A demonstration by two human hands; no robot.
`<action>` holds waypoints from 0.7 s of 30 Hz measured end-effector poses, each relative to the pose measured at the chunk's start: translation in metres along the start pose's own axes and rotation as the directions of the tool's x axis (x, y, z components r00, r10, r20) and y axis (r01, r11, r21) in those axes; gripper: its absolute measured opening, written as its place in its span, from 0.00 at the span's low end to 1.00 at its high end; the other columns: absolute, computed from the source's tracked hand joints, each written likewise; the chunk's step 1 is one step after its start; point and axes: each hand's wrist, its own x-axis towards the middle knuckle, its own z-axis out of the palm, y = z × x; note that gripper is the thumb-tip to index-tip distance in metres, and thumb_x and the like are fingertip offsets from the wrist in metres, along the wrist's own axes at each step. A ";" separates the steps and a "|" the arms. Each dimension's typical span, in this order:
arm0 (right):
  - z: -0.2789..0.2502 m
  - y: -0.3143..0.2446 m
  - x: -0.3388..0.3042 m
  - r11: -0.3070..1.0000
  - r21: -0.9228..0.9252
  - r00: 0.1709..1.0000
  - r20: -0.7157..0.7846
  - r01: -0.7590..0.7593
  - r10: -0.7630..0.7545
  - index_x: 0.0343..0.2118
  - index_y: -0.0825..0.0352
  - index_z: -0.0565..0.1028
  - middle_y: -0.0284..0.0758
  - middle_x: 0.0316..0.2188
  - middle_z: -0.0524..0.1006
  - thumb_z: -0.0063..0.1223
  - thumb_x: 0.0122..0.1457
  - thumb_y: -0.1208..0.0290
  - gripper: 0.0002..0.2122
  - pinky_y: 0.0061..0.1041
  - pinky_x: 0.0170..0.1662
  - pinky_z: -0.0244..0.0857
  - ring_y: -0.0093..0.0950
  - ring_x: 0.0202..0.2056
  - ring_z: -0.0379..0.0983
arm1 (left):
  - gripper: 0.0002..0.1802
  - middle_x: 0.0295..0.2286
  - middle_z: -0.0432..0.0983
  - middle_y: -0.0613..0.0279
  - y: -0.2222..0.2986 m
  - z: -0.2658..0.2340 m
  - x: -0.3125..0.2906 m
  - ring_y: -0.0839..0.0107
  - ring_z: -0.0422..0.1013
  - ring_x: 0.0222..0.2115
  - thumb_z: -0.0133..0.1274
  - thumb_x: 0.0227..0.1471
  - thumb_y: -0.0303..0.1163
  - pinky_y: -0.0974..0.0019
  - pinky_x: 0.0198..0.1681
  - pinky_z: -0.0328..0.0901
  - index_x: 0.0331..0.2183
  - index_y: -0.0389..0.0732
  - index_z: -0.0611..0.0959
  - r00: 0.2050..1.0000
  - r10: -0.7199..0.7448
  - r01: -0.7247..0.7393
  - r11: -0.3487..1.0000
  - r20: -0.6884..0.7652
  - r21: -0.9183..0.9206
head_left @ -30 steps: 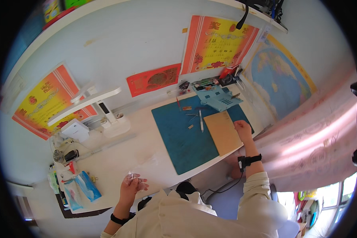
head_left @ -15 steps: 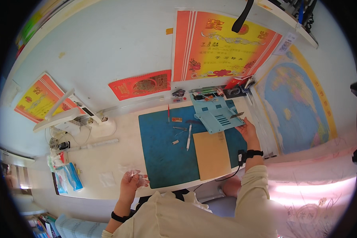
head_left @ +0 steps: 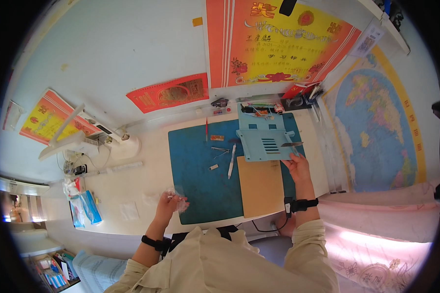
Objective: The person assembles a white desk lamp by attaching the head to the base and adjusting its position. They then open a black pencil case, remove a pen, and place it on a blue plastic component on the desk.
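White desk surface (head_left: 142,180) fills the middle of the frame, set against a pale wall hung with red-and-yellow posters across the top and a world map (head_left: 376,132) at the right edge. A dark teal rectangular cutting mat (head_left: 200,171) lies at the centre of the desk, with a tan sheet of cardboard (head_left: 260,185) resting on its lower right part.

The right hand (head_left: 298,168), right of centre, pinches a thin dark flat blade-like strip (head_left: 291,144) between its fingers; the strip points toward the left, over the lower right corner of a light blue plastic tray-like piece (head_left: 264,139) with slots that sits on the upper right of the mat.

The left hand (head_left: 170,202), lower left of centre, is closed loosely around a small crumpled piece of clear plastic wrap (head_left: 181,202), just at the lower left corner of the mat.

On the mat between the hands lie a white pen-shaped tool (head_left: 231,161), a slim red pencil (head_left: 206,129) and a few small metal bits. A white desk lamp (head_left: 83,134) stands at centre left, and a blue packet (head_left: 88,207) lies at the lower left of the desk.
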 end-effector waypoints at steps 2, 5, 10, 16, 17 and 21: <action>0.005 0.006 -0.008 0.999 0.034 1.000 0.030 0.002 -0.003 0.54 0.79 0.62 0.47 0.49 0.72 0.47 0.64 0.79 0.18 0.44 0.54 0.72 0.41 0.48 0.75 | 0.07 0.36 0.77 0.46 -0.002 0.000 0.008 0.56 0.78 0.35 0.45 0.63 0.28 0.55 0.38 0.75 0.41 0.37 0.67 1.000 -0.018 0.018 1.000 -0.001 0.020; -0.004 0.012 -0.017 0.996 0.088 0.994 0.110 -0.027 0.017 0.54 0.76 0.64 0.44 0.51 0.72 0.49 0.64 0.75 0.18 0.42 0.55 0.70 0.39 0.50 0.73 | 0.07 0.37 0.77 0.47 -0.006 0.001 0.014 0.57 0.78 0.35 0.46 0.63 0.29 0.56 0.38 0.75 0.41 0.37 0.68 0.999 -0.034 0.035 0.999 -0.021 0.041; -0.041 0.042 -0.056 0.696 -0.714 0.993 -0.006 0.076 -0.116 0.55 0.67 0.65 0.43 0.51 0.71 0.62 0.55 0.62 0.28 0.43 0.53 0.67 0.40 0.53 0.67 | 0.08 0.37 0.79 0.51 -0.022 -0.009 0.016 0.64 0.78 0.37 0.48 0.63 0.31 0.63 0.39 0.73 0.40 0.36 0.71 0.998 0.027 -0.024 0.998 -0.056 0.053; -0.014 0.088 -0.116 -0.236 -0.960 0.950 -0.074 -0.150 -0.303 0.56 0.62 0.62 0.46 0.52 0.68 0.70 0.41 0.57 0.39 0.44 0.52 0.67 0.45 0.54 0.63 | 0.09 0.34 0.79 0.61 -0.021 -0.041 0.025 0.73 0.75 0.36 0.52 0.60 0.31 0.70 0.39 0.70 0.38 0.35 0.78 0.966 0.049 0.036 0.946 -0.254 0.321; -0.005 0.092 -0.122 -0.231 -0.956 0.946 -0.106 -0.182 -0.306 0.56 0.63 0.62 0.46 0.52 0.68 0.70 0.41 0.57 0.39 0.43 0.52 0.67 0.46 0.54 0.63 | 0.09 0.31 0.78 0.62 -0.021 -0.045 0.026 0.74 0.74 0.33 0.53 0.59 0.31 0.71 0.37 0.69 0.38 0.35 0.79 0.968 0.066 0.012 0.951 -0.241 0.310; 0.003 0.096 -0.125 0.123 -0.955 0.917 -0.295 -0.271 -0.269 0.52 0.69 0.64 0.48 0.50 0.71 0.72 0.40 0.56 0.38 0.41 0.50 0.70 0.48 0.50 0.70 | 0.08 0.27 0.78 0.65 -0.028 -0.061 0.025 0.74 0.71 0.27 0.55 0.56 0.31 0.69 0.32 0.65 0.33 0.35 0.79 0.988 0.086 -0.044 0.952 -0.127 0.303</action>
